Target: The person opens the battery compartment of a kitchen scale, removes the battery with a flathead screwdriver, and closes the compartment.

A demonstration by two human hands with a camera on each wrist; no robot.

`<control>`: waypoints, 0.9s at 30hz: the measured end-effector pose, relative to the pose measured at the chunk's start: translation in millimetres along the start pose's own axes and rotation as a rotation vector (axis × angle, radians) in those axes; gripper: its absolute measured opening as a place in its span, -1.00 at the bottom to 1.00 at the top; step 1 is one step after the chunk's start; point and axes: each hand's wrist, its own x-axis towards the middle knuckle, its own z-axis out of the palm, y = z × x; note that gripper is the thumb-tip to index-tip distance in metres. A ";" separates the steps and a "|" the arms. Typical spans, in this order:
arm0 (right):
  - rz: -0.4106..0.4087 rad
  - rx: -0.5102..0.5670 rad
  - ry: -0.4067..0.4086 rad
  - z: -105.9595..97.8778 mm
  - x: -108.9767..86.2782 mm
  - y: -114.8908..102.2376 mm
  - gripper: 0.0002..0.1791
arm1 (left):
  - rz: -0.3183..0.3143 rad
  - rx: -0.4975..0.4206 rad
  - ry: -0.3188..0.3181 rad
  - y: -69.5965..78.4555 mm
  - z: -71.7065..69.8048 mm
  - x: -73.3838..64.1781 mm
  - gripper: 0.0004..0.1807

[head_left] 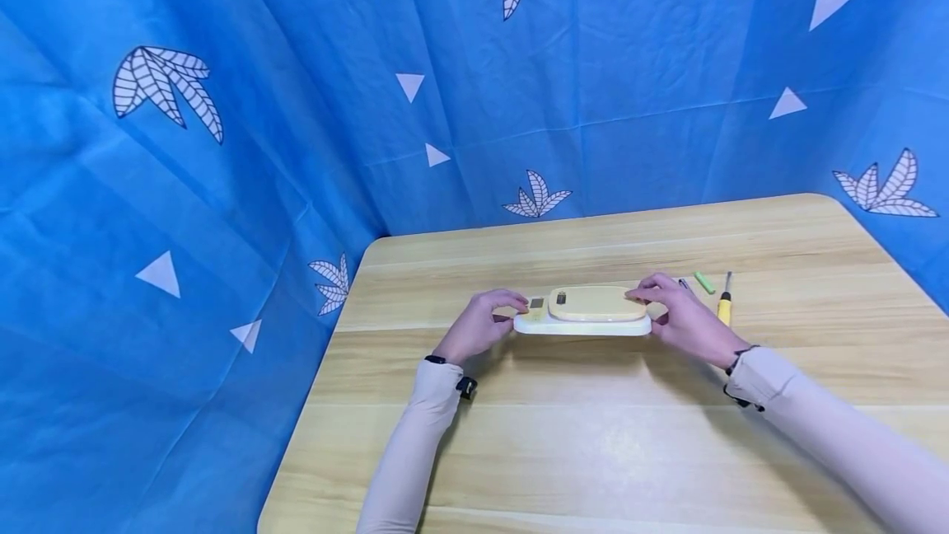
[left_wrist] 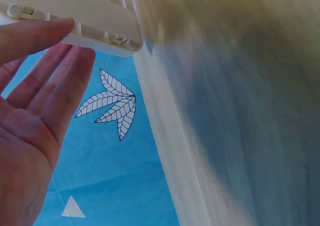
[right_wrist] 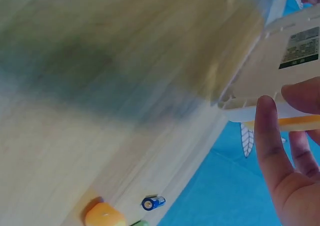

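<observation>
A white kitchen scale (head_left: 582,326) with a pale yellow oval platform (head_left: 599,303) is held level, platform up, above the table. At its left end, near the small dark display (head_left: 537,303), my left hand (head_left: 480,326) pinches the edge between thumb and fingers. My right hand (head_left: 685,321) grips the opposite end, some fingers on the platform's edge and the thumb underneath. The right wrist view shows the pale underside (right_wrist: 255,81) with a printed label (right_wrist: 301,49). Moulded recesses along the scale's edge (left_wrist: 102,34) appear in the left wrist view.
Right of the scale, a screwdriver with a yellow handle (head_left: 724,309) lies on the wooden table (head_left: 563,435). Beside it are a green cylindrical piece (head_left: 704,283) and a blue battery (right_wrist: 153,202). A blue patterned curtain (head_left: 630,105) hangs behind and to the left.
</observation>
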 end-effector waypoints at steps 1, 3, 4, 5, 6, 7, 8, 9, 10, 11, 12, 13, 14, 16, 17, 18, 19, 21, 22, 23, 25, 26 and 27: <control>0.003 -0.017 -0.007 1.1 -0.9 0.6 -0.31 | -0.001 0.021 0.001 0.0 0.8 -0.3 -0.64; 0.002 -0.041 -0.020 2.8 -2.6 1.6 -0.32 | -0.001 0.085 0.005 0.6 2.5 -1.2 -0.65; -0.003 -0.053 -0.021 3.7 -3.4 2.5 -0.33 | 0.003 0.131 0.007 0.9 3.3 -1.6 -0.66; -0.008 -0.065 -0.023 4.7 -3.9 3.6 -0.34 | 0.006 0.180 0.010 0.8 4.5 -1.9 -0.68; -0.014 -0.080 -0.022 5.9 -4.4 4.8 -0.34 | 0.009 0.223 0.011 0.6 5.7 -2.4 -0.69; -0.021 -0.091 -0.017 7.3 -4.7 6.1 -0.35 | 0.019 0.259 0.012 0.3 6.9 -2.5 -0.71; -0.031 -0.101 -0.013 8.2 -5.1 7.0 -0.36 | 0.025 0.282 0.010 0.2 8.1 -2.7 -0.72; -0.043 -0.116 -0.007 9.2 -5.3 8.2 -0.36 | 0.035 0.305 0.010 0.0 9.4 -2.9 -0.73; -0.054 -0.132 -0.001 10.6 -5.4 9.5 -0.37 | 0.043 0.321 0.010 -0.2 10.6 -3.0 -0.73; -0.066 -0.146 0.002 11.9 -5.4 10.4 -0.37 | 0.050 0.335 0.009 -0.1 11.9 -3.3 -0.73; -0.080 -0.160 0.008 13.1 -5.5 11.3 -0.37 | 0.056 0.351 0.007 0.7 13.0 -3.6 -0.73; -0.094 -0.178 0.015 14.4 -5.6 12.3 -0.37 | 0.063 0.377 0.004 1.5 14.0 -3.7 -0.73; -0.109 -0.197 0.020 15.5 -5.7 13.3 -0.37 | 0.066 0.406 0.002 2.7 15.0 -4.1 -0.72; -0.134 -0.230 0.032 17.9 -6.0 14.8 -0.38 | 0.069 0.468 -0.002 4.9 17.0 -4.4 -0.71; -0.143 -0.244 0.039 18.9 -6.3 15.3 -0.39 | 0.070 0.492 -0.005 6.2 18.0 -4.5 -0.70; -0.150 -0.257 0.044 19.9 -6.4 15.5 -0.41 | 0.070 0.511 -0.008 7.1 19.1 -4.3 -0.70; -0.154 -0.267 0.044 20.8 -6.4 15.6 -0.43 | 0.068 0.526 -0.012 7.7 20.2 -4.1 -0.69; -0.151 -0.278 0.034 22.6 -6.7 14.8 -0.45 | 0.069 0.553 -0.017 8.6 22.6 -4.1 -0.69; -0.147 -0.280 0.026 23.6 -6.9 14.4 -0.45 | 0.074 0.569 -0.019 8.7 23.9 -4.0 -0.69; -0.142 -0.284 0.016 24.5 -7.0 13.9 -0.45 | 0.081 0.586 -0.020 9.0 25.0 -4.2 -0.68; -0.127 -0.289 -0.006 26.6 -7.4 13.1 -0.44 | 0.092 0.623 -0.023 9.0 27.3 -4.4 -0.68; -0.121 -0.295 -0.015 27.7 -7.6 12.8 -0.42 | 0.097 0.640 -0.021 9.1 28.1 -4.5 -0.67; -0.117 -0.299 -0.022 28.7 -7.6 12.5 -0.41 | 0.098 0.656 -0.025 9.1 28.9 -4.6 -0.66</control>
